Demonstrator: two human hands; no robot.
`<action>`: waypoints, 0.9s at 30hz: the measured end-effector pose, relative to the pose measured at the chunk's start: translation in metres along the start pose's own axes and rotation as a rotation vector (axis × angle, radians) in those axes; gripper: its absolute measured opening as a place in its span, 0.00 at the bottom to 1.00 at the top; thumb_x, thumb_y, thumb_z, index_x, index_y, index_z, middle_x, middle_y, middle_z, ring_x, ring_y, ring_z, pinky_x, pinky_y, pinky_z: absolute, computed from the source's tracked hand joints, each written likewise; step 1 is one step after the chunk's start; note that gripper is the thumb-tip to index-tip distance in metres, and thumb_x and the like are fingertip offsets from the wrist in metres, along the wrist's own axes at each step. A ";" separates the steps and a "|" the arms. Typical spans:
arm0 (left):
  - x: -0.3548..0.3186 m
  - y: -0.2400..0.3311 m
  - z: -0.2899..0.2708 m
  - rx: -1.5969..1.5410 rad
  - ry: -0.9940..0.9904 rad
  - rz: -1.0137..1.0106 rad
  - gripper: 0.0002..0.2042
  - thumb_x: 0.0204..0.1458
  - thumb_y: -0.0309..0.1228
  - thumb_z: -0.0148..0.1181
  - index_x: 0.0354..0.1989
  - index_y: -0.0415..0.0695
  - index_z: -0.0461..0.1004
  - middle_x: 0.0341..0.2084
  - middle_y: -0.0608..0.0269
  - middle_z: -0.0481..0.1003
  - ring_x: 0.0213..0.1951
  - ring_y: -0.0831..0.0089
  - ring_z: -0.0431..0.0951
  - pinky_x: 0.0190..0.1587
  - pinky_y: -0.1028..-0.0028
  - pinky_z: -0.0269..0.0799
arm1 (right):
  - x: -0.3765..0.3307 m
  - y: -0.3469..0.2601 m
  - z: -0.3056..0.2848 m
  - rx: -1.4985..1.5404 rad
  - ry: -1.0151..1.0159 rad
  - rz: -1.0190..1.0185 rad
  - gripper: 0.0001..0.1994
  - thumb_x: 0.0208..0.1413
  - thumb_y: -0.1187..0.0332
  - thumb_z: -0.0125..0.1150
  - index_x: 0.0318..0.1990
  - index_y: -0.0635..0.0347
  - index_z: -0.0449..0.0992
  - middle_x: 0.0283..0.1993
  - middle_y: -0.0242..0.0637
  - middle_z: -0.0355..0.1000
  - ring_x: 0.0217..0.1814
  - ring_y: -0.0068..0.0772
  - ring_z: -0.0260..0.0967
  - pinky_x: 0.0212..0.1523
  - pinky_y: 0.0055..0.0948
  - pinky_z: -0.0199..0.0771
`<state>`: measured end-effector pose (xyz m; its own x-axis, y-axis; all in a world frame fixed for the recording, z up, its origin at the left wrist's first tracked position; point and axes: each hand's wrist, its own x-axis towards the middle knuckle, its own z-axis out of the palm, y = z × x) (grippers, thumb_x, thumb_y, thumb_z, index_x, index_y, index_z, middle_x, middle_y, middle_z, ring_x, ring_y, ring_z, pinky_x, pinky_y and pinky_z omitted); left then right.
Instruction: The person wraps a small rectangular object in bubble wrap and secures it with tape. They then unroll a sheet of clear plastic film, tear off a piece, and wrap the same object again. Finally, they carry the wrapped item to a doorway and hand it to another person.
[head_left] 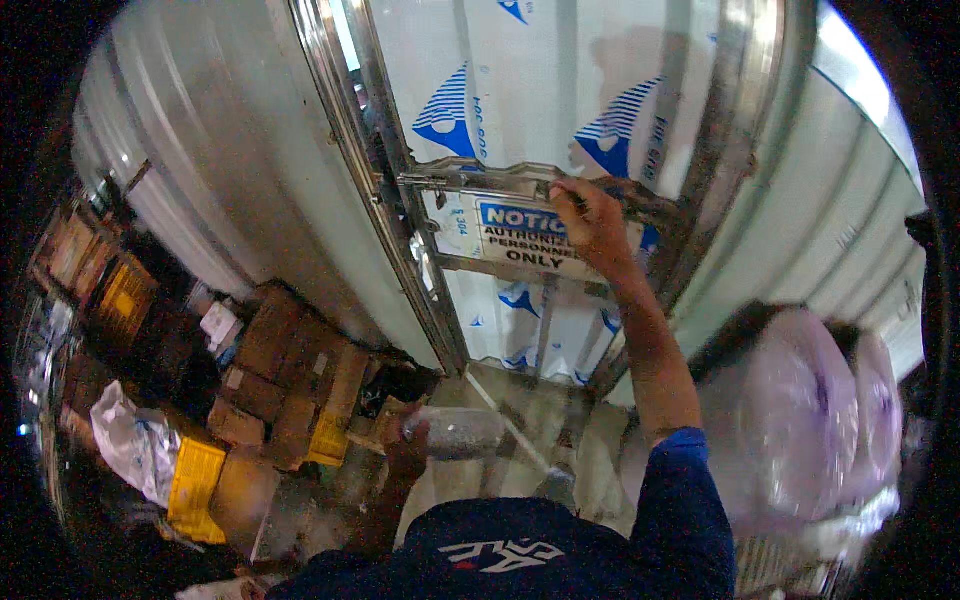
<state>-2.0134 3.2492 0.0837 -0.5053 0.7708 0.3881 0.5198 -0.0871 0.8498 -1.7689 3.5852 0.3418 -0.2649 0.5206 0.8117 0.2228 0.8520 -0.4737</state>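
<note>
Two hands: right hand (590, 215) grasps door bar (480, 180); left hand (408, 452) seemingly holds clear bottle (455, 432).

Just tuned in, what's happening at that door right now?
The person's right hand grips the metal bar across a white door that bears a blue and white sign. The left hand holds a clear plastic bottle low down. Cardboard boxes are piled to the left, and a bulging translucent bag sits to the right.
</note>
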 end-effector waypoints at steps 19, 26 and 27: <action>0.377 0.400 -0.106 0.850 0.837 1.076 0.21 0.55 0.31 0.64 0.56 0.37 0.73 0.51 0.51 0.77 0.53 0.61 0.77 0.57 0.63 0.72 | 0.038 0.153 0.118 -0.336 -0.502 -0.407 0.26 0.53 0.52 0.69 0.58 0.52 0.76 0.48 0.42 0.77 0.51 0.45 0.72 0.52 0.51 0.70; 0.399 0.477 -0.130 1.115 0.799 1.387 0.20 0.53 0.34 0.62 0.53 0.38 0.74 0.47 0.48 0.74 0.47 0.52 0.77 0.52 0.59 0.72 | 0.005 0.148 0.145 -0.458 -0.451 -0.322 0.20 0.59 0.65 0.61 0.58 0.56 0.75 0.46 0.41 0.79 0.56 0.47 0.72 0.58 0.51 0.64; 0.408 0.490 -0.124 1.113 0.767 1.542 0.17 0.53 0.31 0.59 0.51 0.40 0.75 0.44 0.48 0.75 0.43 0.49 0.77 0.48 0.58 0.73 | 0.012 0.155 0.142 -0.460 -0.376 -0.356 0.19 0.59 0.66 0.61 0.58 0.56 0.75 0.47 0.41 0.79 0.57 0.47 0.71 0.59 0.52 0.63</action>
<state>-2.0505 3.4428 0.7023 0.6987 0.0588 0.7130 0.6688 0.3002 -0.6802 -1.8703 3.7318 0.2299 -0.6846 0.2684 0.6777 0.4154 0.9077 0.0601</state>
